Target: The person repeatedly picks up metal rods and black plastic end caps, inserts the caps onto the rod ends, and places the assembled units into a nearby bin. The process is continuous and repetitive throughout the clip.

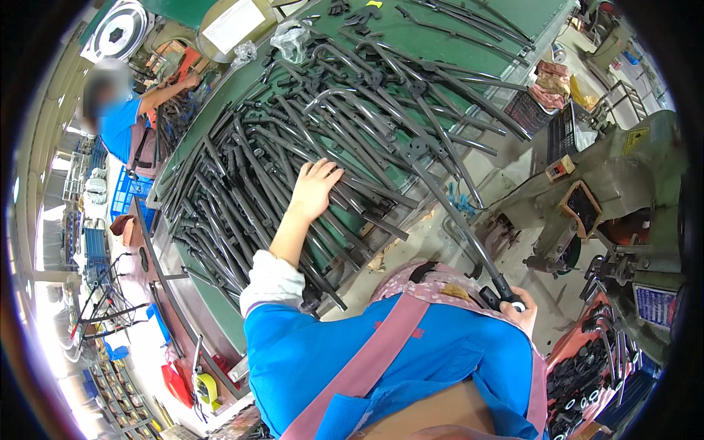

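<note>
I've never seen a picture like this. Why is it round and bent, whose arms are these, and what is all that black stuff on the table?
The picture comes from a wide fisheye camera worn on a person's head, looking down, so straight edges bend. No machine is doing the handling here, only two bare hands. The left hand rests on a big pile of black curved metal arms lying on a green table. The right hand grips the end of one long black arm beside a grey-green machine. Another person in blue works at the table's far end.
</note>
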A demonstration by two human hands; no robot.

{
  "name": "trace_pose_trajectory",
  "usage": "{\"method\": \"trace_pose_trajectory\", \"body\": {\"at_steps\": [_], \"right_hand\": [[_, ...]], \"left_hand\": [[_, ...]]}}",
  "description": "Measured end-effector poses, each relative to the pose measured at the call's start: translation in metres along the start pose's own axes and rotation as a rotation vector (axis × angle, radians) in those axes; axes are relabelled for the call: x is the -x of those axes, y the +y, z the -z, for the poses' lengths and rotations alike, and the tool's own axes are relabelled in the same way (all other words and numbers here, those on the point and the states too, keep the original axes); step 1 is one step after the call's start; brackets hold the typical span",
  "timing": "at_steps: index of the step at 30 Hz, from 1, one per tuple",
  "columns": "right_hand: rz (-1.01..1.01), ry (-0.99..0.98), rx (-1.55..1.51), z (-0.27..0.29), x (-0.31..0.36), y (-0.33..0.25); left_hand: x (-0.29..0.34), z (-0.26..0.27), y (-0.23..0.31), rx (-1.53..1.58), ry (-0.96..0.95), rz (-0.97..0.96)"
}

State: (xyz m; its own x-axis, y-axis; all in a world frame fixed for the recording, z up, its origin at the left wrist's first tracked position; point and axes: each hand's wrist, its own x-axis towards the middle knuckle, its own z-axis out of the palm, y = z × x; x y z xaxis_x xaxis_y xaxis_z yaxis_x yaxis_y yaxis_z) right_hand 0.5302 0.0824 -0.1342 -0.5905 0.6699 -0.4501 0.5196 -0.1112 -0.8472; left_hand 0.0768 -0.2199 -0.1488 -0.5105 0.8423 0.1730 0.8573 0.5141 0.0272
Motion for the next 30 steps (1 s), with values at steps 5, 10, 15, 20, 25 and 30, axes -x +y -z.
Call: {"method": "trace_pose_trajectory", "body": {"at_steps": [5,10,15,20,25,30], "right_hand": [[0.052,0.025,-0.111,-0.014,0.002,-0.018],[0.002,0.068,-0.264,-0.018,0.008,-0.028],[0.096,0.145,-0.421,-0.026,0.004,-0.034],[0.116,0.126,-0.542,-0.022,0.004,-0.054],[0.174,0.168,-0.633,-0.015,0.004,-0.064],[0.167,0.161,-0.657,-0.003,0.011,-0.07]], "left_hand": [[-0.027,0.007,-0.048,-0.032,-0.379,-0.124],[-0.065,0.058,-0.039,0.034,-0.178,-0.363],[-0.113,0.11,0.093,0.21,-0.04,-0.679],[-0.126,0.08,0.157,0.32,-0.161,-0.849],[-0.129,0.064,0.184,0.375,-0.129,-0.837],[-0.137,0.064,0.191,0.394,-0.08,-0.877]]}}
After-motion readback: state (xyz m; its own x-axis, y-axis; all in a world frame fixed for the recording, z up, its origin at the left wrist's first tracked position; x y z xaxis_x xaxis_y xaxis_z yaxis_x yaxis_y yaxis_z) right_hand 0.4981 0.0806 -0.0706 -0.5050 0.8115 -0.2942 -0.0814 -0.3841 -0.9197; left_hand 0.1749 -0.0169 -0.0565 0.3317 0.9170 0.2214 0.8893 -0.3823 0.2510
